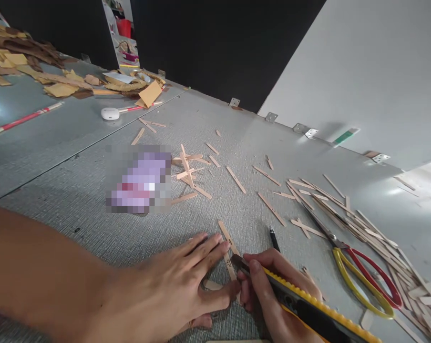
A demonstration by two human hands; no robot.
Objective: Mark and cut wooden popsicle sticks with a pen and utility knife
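My right hand [274,278] is closed round a yellow and black utility knife [308,305]. The knife's blade end points left and meets a wooden craft stick [229,265] that carries dark drawn lines. Flat on the table, my left hand [183,274] has its fingers stretched out; fingertips and thumb press against that stick. A second craft stick [227,232] slants up and away just beyond my left fingertips. Another piece of wood [211,285] shows partly under my left hand. Behind the knife lies a black pen [273,239].
Scissors [365,281] with red and yellow handles lie right, beside a heap of craft sticks [376,238]. Cut stick pieces [236,179] are scattered ahead. A blurred purple object [144,176], white case [110,114] and brown scraps [61,89] lie left. Dark panels [215,43] stand behind.
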